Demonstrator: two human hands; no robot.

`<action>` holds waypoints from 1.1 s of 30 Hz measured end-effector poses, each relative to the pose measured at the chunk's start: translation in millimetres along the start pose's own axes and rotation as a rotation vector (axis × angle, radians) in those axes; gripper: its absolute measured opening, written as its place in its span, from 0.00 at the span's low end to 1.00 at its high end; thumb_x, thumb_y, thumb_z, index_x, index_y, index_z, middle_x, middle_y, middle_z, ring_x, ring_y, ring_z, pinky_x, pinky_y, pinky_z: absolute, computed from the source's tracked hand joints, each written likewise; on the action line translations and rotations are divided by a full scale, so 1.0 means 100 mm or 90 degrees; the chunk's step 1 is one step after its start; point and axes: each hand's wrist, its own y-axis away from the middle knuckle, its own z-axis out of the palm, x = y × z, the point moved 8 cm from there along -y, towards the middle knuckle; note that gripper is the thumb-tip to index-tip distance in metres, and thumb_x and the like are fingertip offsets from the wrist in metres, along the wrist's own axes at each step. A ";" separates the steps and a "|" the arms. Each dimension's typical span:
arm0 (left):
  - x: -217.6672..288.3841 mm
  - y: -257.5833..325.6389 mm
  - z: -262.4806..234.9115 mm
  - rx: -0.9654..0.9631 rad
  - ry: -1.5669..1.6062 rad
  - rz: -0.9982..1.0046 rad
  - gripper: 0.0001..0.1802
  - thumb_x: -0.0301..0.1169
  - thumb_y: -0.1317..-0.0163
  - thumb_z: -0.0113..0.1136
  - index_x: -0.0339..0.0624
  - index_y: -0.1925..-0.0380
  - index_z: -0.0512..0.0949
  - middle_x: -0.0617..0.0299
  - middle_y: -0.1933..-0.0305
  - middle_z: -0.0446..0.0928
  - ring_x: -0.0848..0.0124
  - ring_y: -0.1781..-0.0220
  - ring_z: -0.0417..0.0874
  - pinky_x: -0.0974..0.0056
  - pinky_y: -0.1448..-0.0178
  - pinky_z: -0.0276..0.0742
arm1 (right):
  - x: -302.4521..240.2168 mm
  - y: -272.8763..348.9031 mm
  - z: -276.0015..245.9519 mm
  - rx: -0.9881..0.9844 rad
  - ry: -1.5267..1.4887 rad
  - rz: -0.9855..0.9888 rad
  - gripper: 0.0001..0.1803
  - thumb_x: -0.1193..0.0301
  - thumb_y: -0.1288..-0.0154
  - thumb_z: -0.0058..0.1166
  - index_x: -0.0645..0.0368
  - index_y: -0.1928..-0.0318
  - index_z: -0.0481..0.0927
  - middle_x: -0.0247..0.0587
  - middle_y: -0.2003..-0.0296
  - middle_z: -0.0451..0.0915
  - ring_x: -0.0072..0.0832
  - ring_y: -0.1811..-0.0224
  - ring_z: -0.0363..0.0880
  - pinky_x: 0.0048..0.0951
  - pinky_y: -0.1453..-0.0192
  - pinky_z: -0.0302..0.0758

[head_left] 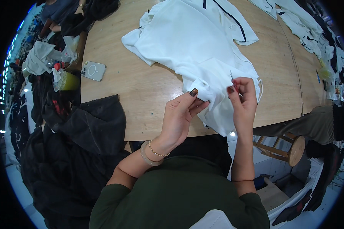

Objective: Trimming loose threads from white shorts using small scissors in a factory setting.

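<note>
A white garment (183, 42) with dark trim lies spread and rumpled over the wooden table, its lower part hanging over the near edge. My left hand (179, 120) pinches a gathered fold of it between thumb and fingers. To the right, my right hand (244, 101) is closed on a small pointed tool (235, 86) with a red part and a thin metal tip that points away from me. Most of the tool is hidden by my fingers, so its exact kind is unclear. The tip is just above the white cloth, and a thin white loop hangs beside that hand.
A phone (93, 71) lies at the table's left side. Beyond that edge are a cup of yellow-green drink (68, 81) and dark cloth (99, 118). More white garments (302, 24) lie far right. A wooden stool (296, 150) stands below right. Another person (63, 13) sits far left.
</note>
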 end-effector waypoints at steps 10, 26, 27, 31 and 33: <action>-0.02 0.00 0.02 -0.029 -0.020 -0.010 0.13 0.32 0.33 0.49 0.33 0.60 0.77 0.58 0.59 0.79 0.72 0.56 0.79 0.62 0.42 0.76 | -0.21 0.16 -0.07 -0.027 0.193 -0.124 0.12 0.79 0.53 0.67 0.66 0.69 0.75 0.38 0.73 0.73 0.24 0.69 0.72 0.22 0.64 0.72; -0.01 0.02 0.06 -0.018 0.012 -0.029 0.12 0.31 0.32 0.49 0.33 0.61 0.78 0.56 0.59 0.79 0.72 0.57 0.80 0.62 0.43 0.76 | -0.32 0.12 0.05 -0.033 0.238 -0.219 0.14 0.76 0.57 0.69 0.64 0.70 0.77 0.36 0.76 0.76 0.28 0.72 0.68 0.25 0.69 0.68; 0.00 0.01 0.06 -0.017 0.012 -0.028 0.12 0.31 0.32 0.49 0.33 0.61 0.78 0.56 0.59 0.79 0.72 0.57 0.80 0.62 0.43 0.76 | -0.33 0.13 0.02 -0.021 0.234 -0.229 0.14 0.76 0.57 0.69 0.64 0.70 0.77 0.36 0.76 0.76 0.29 0.72 0.69 0.25 0.69 0.68; -0.03 0.01 0.06 -0.020 0.014 -0.032 0.13 0.31 0.32 0.49 0.33 0.60 0.78 0.56 0.58 0.79 0.71 0.56 0.80 0.61 0.42 0.76 | -0.33 0.17 0.03 -0.042 0.277 -0.273 0.14 0.76 0.58 0.69 0.63 0.69 0.78 0.36 0.75 0.77 0.30 0.72 0.68 0.26 0.69 0.67; -0.04 0.01 0.05 -0.019 0.015 -0.031 0.13 0.31 0.32 0.49 0.32 0.60 0.78 0.55 0.58 0.79 0.70 0.55 0.80 0.61 0.42 0.76 | -0.36 0.18 0.07 -0.039 0.289 -0.292 0.15 0.75 0.59 0.69 0.63 0.69 0.78 0.36 0.75 0.77 0.30 0.72 0.69 0.27 0.69 0.66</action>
